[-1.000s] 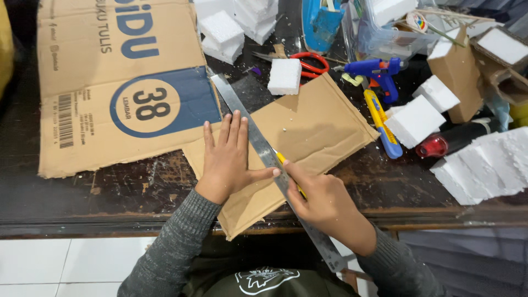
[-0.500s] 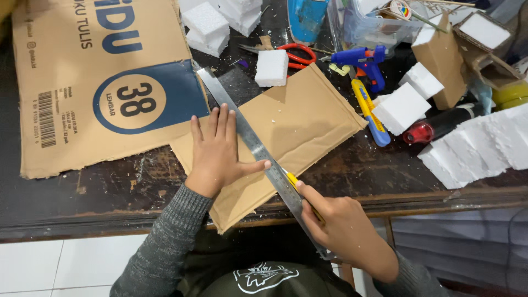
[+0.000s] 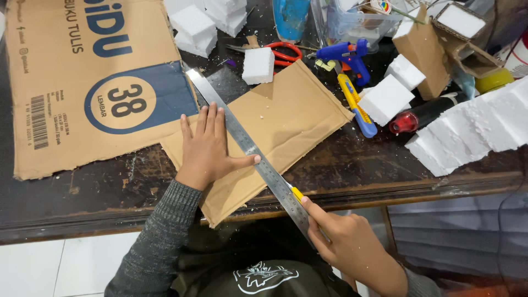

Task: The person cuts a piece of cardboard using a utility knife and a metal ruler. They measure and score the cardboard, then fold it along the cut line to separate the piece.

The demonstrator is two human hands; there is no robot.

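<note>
My left hand (image 3: 206, 147) lies flat, fingers spread, on a plain brown cardboard piece (image 3: 278, 129), thumb tip pressed against the edge of a long steel ruler (image 3: 250, 148). The ruler runs diagonally across the cardboard, from up near the printed carton down past the near edge of the dark wooden surface (image 3: 110, 181). The cardboard piece overhangs that near edge toward my body.

My right hand (image 3: 346, 242) is closed around a yellow-handled cutter (image 3: 298, 195), its tip touching the ruler's right edge just below the surface's rim. Only a short stretch of the yellow shows; I cannot make out the blade.

To the left, a large flattened printed carton (image 3: 82, 77) with a blue circle lies on the surface, its corner just beside the ruler's far end. Behind the cardboard piece: a small white foam block (image 3: 258, 65), red-handled scissors (image 3: 283, 53) partly behind it, more foam blocks (image 3: 206, 22) at the top. To the right: a blue glue gun (image 3: 347, 55), a blue-and-yellow utility knife (image 3: 355, 104), a white foam cube (image 3: 386, 99), a red-capped dark marker (image 3: 426, 114), and a long stepped piece of white foam (image 3: 473, 135). A small cardboard model (image 3: 426, 47) stands near the far right.
</note>
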